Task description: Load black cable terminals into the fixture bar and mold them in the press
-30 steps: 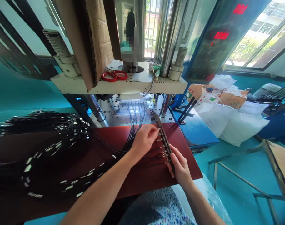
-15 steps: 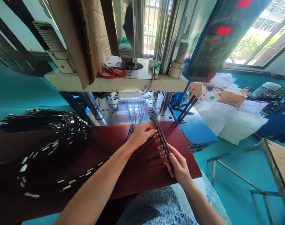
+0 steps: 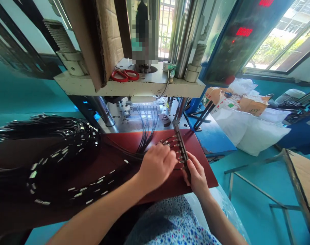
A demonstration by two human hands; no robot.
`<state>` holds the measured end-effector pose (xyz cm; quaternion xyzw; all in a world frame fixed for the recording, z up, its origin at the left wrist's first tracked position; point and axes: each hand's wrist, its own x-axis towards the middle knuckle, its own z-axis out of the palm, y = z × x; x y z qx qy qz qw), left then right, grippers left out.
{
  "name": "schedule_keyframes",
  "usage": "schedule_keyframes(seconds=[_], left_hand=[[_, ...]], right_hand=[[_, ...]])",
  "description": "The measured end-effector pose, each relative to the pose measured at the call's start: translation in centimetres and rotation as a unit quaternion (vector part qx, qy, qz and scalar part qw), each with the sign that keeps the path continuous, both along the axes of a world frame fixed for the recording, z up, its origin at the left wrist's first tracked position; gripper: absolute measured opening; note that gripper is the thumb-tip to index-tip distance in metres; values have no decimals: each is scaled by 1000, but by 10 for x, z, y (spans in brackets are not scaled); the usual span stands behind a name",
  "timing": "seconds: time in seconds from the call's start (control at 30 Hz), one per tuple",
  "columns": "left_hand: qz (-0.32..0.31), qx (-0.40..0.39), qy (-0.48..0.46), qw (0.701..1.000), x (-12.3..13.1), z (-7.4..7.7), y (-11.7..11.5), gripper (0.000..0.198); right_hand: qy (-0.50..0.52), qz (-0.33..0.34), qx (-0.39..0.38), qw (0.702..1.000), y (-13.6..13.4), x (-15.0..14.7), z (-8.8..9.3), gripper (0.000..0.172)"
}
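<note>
Strip: angled over the worktop, near end inside my right grip, the rest reaching away toward the press.
Right grip: thumb and fingers pinching the strip's near end.
Left grip: fingers curled, just left of the strip; from where I watch, I cannot tell whether they pinch anything.
Leads: tips set along the strip's left edge, some beside my left grip.
Cables: heaped on the worktop, well left of the strip.
</note>
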<state>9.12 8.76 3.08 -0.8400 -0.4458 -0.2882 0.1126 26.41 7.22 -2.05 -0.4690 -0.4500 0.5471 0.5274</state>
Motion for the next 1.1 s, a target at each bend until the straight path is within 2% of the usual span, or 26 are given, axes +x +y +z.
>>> schedule_keyframes(seconds=[0.07,0.13,0.27,0.37,0.5,0.57,0.6,0.67,0.73,0.8,0.9,1.0,1.07,1.1], left_hand=[[-20,46,51,997,-11,-16,-21,30],[22,56,74,995,-24,-29,-27,39],[123,22,120,985,-39,-38,-3,45],[146,-12,132,980,-38,-38,16,42],[147,-62,121,980,-37,-38,20,41],[143,-82,117,979,-38,-38,18,41],[142,-90,116,979,-38,-38,17,41],[143,-111,114,977,-39,-36,15,43],[141,-147,112,973,-40,-32,14,44],[130,-194,107,967,-42,-27,13,47],[59,-279,76,956,-49,-13,13,60],[-27,-340,-51,939,-56,-2,27,73],[-4,-323,-221,920,-60,0,49,68],[35,-310,-324,893,-60,-2,62,64]], right_hand=[[5,-20,-17,1000,-2,3,1,42],[0,-23,-32,999,-4,6,2,44],[-43,-5,-54,998,-6,10,5,47],[-95,28,-66,993,-3,13,6,49],[-207,91,-89,970,5,20,8,47],[-339,115,-58,932,10,22,10,41],[-425,123,-31,896,12,22,12,38],[-595,136,19,792,16,19,15,34],[-707,155,42,689,18,14,17,32],[-757,176,47,628,19,11,20,30],[-779,199,60,592,25,11,27,24],[-780,229,100,574,49,11,43,20],[-763,229,141,587,80,3,55,18],[-744,220,161,610,100,-5,60,17]])
